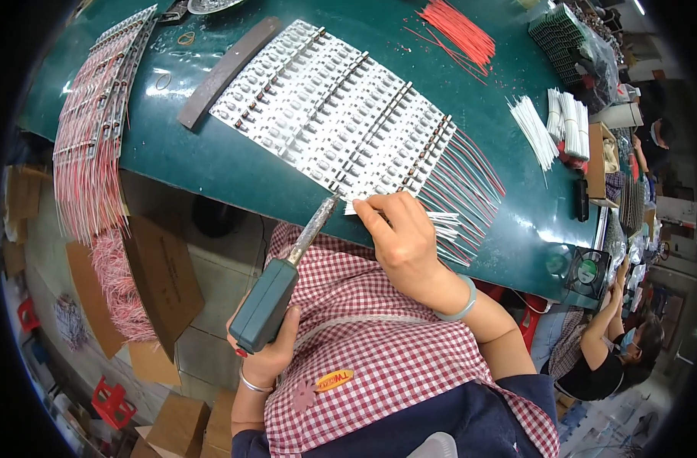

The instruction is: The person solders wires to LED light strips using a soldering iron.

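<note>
Checked apron cloth (409, 351) lies nearest, below the white board panel (310, 114) on the green table (535, 237). Beside the panel's near edge, the left hand (276, 347) grips a soldering gun (264, 305); the right hand (403, 235), apart, pinches white wires (351, 208). Steady wire ends should give cleaner joints.
</note>
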Available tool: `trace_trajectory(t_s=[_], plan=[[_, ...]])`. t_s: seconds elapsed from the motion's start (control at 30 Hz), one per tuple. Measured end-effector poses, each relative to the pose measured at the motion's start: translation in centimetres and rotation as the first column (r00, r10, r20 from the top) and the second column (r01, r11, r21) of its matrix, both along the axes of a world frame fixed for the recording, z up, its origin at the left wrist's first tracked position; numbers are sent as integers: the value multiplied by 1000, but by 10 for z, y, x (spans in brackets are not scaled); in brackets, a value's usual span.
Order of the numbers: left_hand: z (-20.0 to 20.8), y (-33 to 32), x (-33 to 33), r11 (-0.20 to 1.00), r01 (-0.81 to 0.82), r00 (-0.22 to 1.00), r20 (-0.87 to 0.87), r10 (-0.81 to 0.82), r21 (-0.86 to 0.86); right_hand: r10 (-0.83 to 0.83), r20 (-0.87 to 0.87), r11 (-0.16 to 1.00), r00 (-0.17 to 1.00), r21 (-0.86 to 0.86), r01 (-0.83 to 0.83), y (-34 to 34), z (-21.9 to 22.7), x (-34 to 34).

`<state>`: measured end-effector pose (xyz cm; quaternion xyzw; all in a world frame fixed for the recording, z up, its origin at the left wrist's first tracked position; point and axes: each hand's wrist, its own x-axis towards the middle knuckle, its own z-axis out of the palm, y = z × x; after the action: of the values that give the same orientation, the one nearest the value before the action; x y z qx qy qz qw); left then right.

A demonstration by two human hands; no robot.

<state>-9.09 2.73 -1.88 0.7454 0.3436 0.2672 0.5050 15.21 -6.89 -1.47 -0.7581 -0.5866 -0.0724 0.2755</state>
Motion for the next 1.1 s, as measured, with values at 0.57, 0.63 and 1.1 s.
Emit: trace_trajectory(t_s=[0.57, 0.63, 1.1], plan=[[8, 9, 10, 984, 144, 989, -57, -139, 104, 19, 2, 999, 1000, -51, -19, 5, 6, 0], [7, 9, 8, 981, 156, 987, -65, -149, 112, 2, 3, 1000, 1000, -27, -2, 7, 7, -1], [2, 6, 0, 992, 108, 992, -79, -102, 71, -40, -38, 999, 998, -10, 40, 8, 11, -2]])
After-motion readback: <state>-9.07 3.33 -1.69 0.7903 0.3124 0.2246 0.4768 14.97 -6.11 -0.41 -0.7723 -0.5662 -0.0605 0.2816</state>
